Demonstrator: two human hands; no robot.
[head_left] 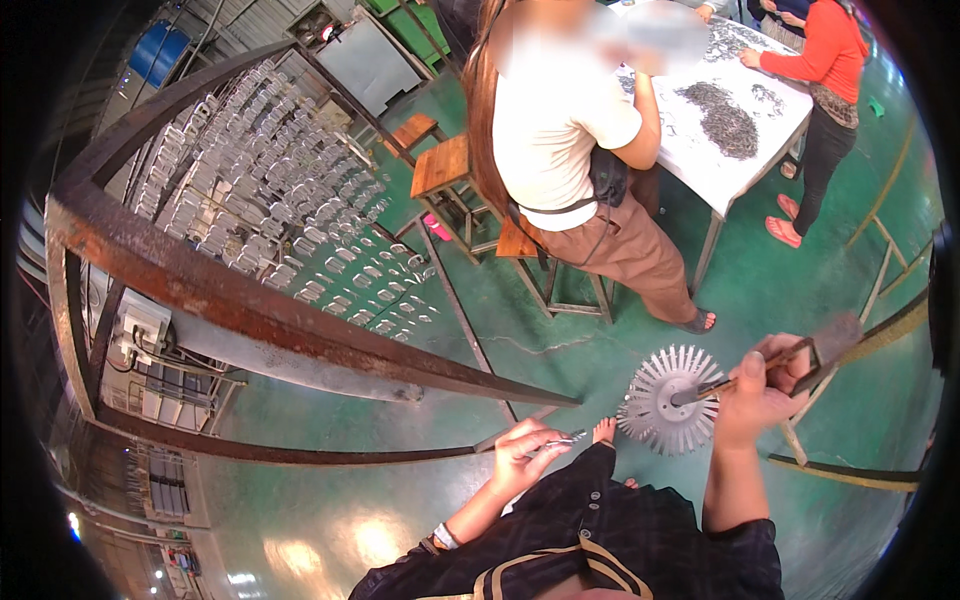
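My right hand (762, 385) is closed around a thin metal rod (735, 382) that carries a round silver disc (668, 400) at its lower end, at about 4 o'clock in the view. The disc is pale metal, ringed all round with short radial fins like spokes, with small holes in its flat centre; it hangs over the floor, not resting on anything. The rod's upper end meets a dark blocky piece (835, 338) just past my knuckles. My left hand (525, 455), at about 6 o'clock and near the disc but apart from it, pinches a small shiny metal part (562, 440) between thumb and fingertips; its exact shape is too small to tell. Both sleeves are dark with a faint check. The floor (560, 350) is glossy green paint, with hairline cracks and bright lamp reflections at 7 o'clock. From 9 to 11 o'clock runs a rusty brown steel frame (200, 275) hung with rows of many small silvery pieces (290, 170). At 12 o'clock a person in a cream shirt and brown trousers sits on a wooden stool (445, 165) at a white worktop (700, 155) bearing heaps of small grey metal parts (730, 120); another person in an orange top stands at 1 o'clock.
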